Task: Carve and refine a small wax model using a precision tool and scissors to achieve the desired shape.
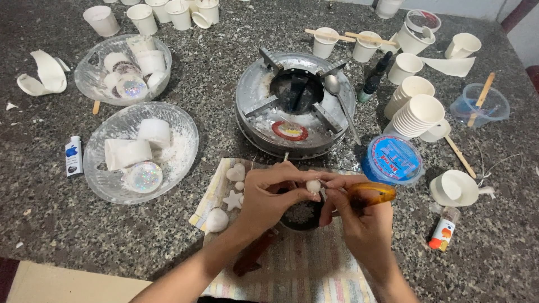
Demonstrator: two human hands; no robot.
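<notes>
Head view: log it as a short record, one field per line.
surface: speckled stone table
left hand: pinches a small white ball over a dark cup
right hand: holds an amber-handled tool, fingers at the ball
under hands: striped cloth with a white star and shell shapes
behind: metal burner with a spoon
left: two glass bowls of white pieces
right: stacked paper cups, blue-lidded tub

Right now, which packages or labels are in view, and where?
Round blue tub lid with red-and-white label: right of the metal stove.
Small white-and-blue box: left of the near glass bowl.
Small orange-and-white bottle: far right, near table edge.
Round red-and-yellow sticker: stove front.
</notes>
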